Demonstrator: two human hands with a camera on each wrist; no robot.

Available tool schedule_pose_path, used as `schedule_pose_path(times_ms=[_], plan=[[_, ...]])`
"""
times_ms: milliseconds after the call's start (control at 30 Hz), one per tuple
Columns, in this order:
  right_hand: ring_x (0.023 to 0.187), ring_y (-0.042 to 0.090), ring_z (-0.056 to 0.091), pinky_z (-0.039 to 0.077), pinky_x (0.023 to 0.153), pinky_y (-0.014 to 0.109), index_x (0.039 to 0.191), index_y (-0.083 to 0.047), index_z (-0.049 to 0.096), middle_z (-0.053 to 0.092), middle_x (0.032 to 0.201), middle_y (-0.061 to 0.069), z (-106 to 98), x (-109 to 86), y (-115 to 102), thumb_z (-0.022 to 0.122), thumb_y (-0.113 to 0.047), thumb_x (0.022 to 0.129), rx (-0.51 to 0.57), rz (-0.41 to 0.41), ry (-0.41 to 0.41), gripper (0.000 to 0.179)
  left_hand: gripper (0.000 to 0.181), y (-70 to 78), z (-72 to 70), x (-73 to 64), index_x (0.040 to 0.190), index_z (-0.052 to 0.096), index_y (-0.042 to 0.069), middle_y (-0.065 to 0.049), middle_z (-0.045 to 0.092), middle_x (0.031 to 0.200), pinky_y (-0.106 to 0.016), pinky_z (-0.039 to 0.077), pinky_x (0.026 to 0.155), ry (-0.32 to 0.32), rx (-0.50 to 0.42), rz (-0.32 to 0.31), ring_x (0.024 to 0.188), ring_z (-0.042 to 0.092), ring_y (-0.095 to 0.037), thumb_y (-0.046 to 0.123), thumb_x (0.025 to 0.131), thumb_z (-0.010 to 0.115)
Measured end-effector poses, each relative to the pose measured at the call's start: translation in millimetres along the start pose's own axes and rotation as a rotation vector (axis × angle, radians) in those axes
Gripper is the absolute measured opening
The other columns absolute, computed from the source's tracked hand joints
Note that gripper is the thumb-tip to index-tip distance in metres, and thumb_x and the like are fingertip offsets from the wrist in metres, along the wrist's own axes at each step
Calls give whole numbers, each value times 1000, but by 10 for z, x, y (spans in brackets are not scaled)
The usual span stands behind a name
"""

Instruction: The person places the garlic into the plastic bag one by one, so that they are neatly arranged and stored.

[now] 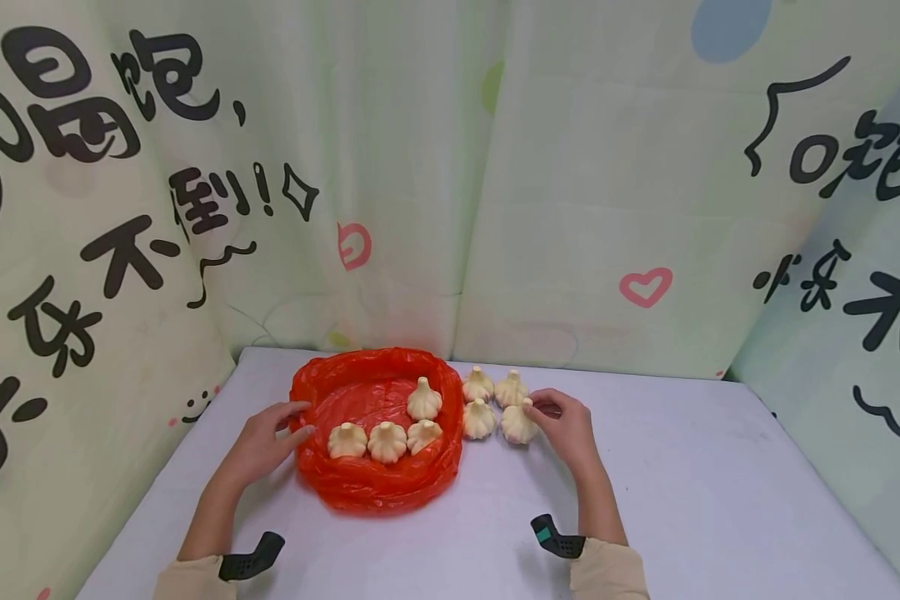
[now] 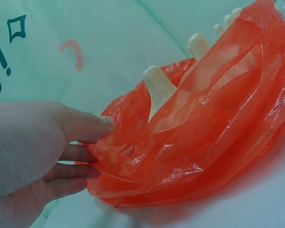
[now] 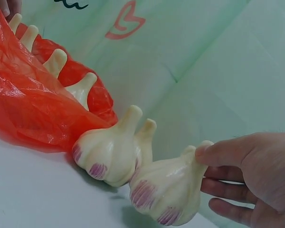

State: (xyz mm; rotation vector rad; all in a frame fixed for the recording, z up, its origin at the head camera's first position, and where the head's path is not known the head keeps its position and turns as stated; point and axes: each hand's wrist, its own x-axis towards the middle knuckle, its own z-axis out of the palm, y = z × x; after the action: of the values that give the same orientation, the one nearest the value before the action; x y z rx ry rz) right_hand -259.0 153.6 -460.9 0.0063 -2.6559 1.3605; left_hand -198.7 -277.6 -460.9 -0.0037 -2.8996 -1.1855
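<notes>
While left hand (image 1: 262, 442) pinches bag (image 1: 378, 496) rim and right hand (image 1: 567, 427) pinches a bulb (image 1: 517, 425) by its stem, table (image 1: 742, 500) gives room lower right, bagged bulb (image 1: 422, 433) mid-frame part-hidden.

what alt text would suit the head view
A person's right hand pinches a garlic bulb beside three others on a pale table. Their left hand grips an open red plastic bag holding four more bulbs.

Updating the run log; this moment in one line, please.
left grip: holds red bag; right grip: pinches garlic bulb; in bag: four bulbs; beside bag: three other bulbs
</notes>
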Motion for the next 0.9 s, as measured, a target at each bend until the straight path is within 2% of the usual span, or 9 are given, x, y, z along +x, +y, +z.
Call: schedule_pose_path(times_ms=[300,900], plan=[[96,21,64,57,87,31,108,-9,69,69,105,10,-57,-27,-119,70,-19,89,21,-41,3,21,51,-28,11,10,137,50,7,-23,50,138,-46,58,86,-9,-1,-4,124,50,-43,24,91,65],[98,22,65,57,87,29,107,-8,69,69,105,11,-76,-59,-250,70,-21,89,74,-53,20,22,51,-21,0,11,138,50,7,-22,50,139,-46,58,85,-10,-4,0,124,50,-43,24,92,64]])
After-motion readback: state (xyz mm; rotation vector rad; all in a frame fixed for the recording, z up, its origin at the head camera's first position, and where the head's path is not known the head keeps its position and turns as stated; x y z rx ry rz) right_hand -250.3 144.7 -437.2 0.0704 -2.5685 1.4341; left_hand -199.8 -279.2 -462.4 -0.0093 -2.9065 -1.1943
